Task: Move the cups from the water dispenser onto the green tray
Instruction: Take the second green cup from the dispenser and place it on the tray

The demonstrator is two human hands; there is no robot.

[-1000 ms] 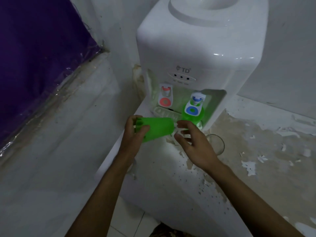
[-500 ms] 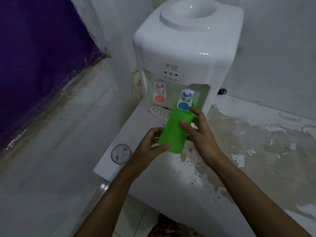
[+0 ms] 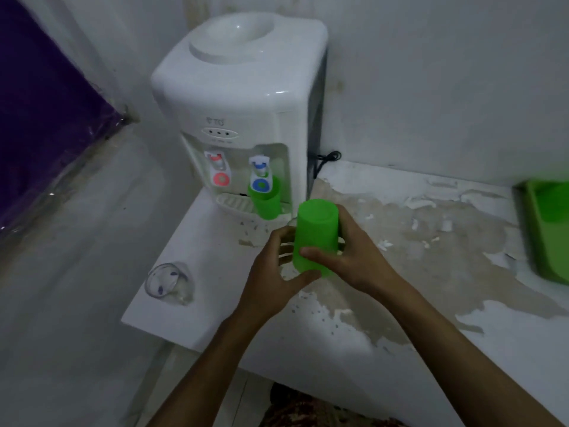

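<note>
You are mid-carry: one green cup is off the dispenser and in your hands, not yet on the tray.

Far left on the white counter (image 3: 197,306), a clear glass (image 3: 167,278) lies on its side, well apart from you. Behind it stands the white water dispenser (image 3: 243,97), with a second green cup (image 3: 267,202) upright on its drip tray under the blue tap, untouched.

At centre, your left hand (image 3: 271,282) cups the held green cup (image 3: 315,237) from the left, thumb curled under its lower edge. The cup looks upside down, its closed base uppermost. Your right hand (image 3: 357,257) wraps it from the right, thumb pressed across its front.

Far right, the green tray (image 3: 551,229) sits at the frame's edge, well apart. Next, probably, swing the cup rightward to the tray, then return for the other.
</note>
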